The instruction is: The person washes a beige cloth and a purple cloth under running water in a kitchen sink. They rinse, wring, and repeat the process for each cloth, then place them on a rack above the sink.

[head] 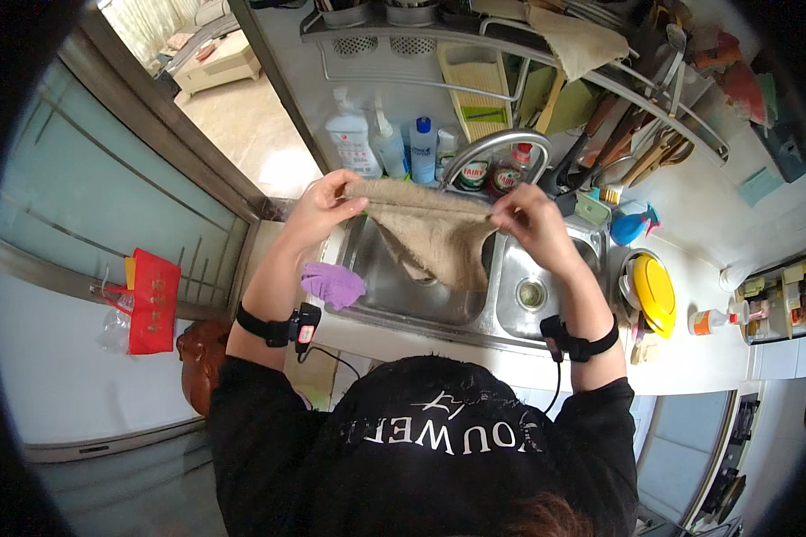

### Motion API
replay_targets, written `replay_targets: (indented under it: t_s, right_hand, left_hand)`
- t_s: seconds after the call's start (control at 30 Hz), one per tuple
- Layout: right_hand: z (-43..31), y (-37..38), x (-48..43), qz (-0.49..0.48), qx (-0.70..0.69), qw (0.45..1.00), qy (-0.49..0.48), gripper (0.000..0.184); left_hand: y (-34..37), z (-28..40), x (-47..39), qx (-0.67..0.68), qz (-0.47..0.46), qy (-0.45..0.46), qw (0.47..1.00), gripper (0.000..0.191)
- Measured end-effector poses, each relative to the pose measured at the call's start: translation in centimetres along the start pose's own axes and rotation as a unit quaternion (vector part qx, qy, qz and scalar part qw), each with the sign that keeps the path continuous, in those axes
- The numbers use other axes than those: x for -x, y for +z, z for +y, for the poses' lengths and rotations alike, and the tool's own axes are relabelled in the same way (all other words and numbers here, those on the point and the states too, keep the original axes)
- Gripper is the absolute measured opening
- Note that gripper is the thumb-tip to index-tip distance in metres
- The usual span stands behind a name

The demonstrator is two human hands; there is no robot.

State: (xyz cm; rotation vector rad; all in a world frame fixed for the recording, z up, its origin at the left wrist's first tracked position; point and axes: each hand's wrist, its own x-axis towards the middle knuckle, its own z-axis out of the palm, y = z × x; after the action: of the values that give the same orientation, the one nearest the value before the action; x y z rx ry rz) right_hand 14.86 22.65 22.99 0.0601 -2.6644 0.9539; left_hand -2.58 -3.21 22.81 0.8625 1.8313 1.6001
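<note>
A beige cloth (436, 235) is stretched between my two hands over a stainless steel double-bowl sink (413, 305). My left hand (324, 208) pinches one top corner, and my right hand (532, 221) grips the opposite corner. The cloth's lower part hangs in folds above the larger left bowl and hides some of it. In the smaller right bowl a drain strainer (531, 295) is visible. Behind the cloth rises a curved metal faucet (504, 137). A crumpled purple cloth (334, 285) lies on the sink's left rim, below my left hand.
Pump and squeeze bottles (351, 137) and Fairy dish soap (473, 173) line the back wall. A wire rack (416, 84) with utensils hangs above. To the right are a blue spray bottle (631, 227), a yellow lid or dish (653, 295) and an orange-labelled bottle (706, 322). A red bag (154, 302) hangs left.
</note>
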Motion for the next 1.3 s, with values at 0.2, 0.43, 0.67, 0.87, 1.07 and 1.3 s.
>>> replay_targets:
  t_s: [0.2,0.43,0.67,0.87,1.07,1.3]
  right_hand:
    - [-2.1,-0.6,-3.0,0.147,0.052,0.985,0.075,0.020]
    - [-5.3,-2.5,-8.8,0.114,-0.446,0.882,0.107,0.013]
    - [-2.5,-2.2,-13.2,0.318,0.095,0.938,-0.102,0.017]
    - [-0.2,-1.4,-14.0,0.190,0.381,0.899,-0.103,0.035]
    - [-0.6,-1.9,-12.2,0.215,0.317,0.921,-0.074,0.026]
    - [-0.4,-2.4,-12.4,0.196,0.364,0.910,-0.033,0.017]
  left_hand:
    - [-0.8,1.6,-1.4,-0.192,0.181,0.031,0.964,0.017]
    - [-2.1,6.3,-5.9,0.132,0.248,0.209,0.937,0.017]
    - [-3.3,5.9,-12.1,-0.237,0.267,0.309,0.882,0.025]
    - [-2.5,5.5,-14.1,-0.491,0.158,0.262,0.816,0.039]
    - [-3.1,6.0,-14.5,-0.468,0.100,0.181,0.859,0.034]
    - [-5.6,4.2,-13.2,-0.557,0.187,0.322,0.743,0.016]
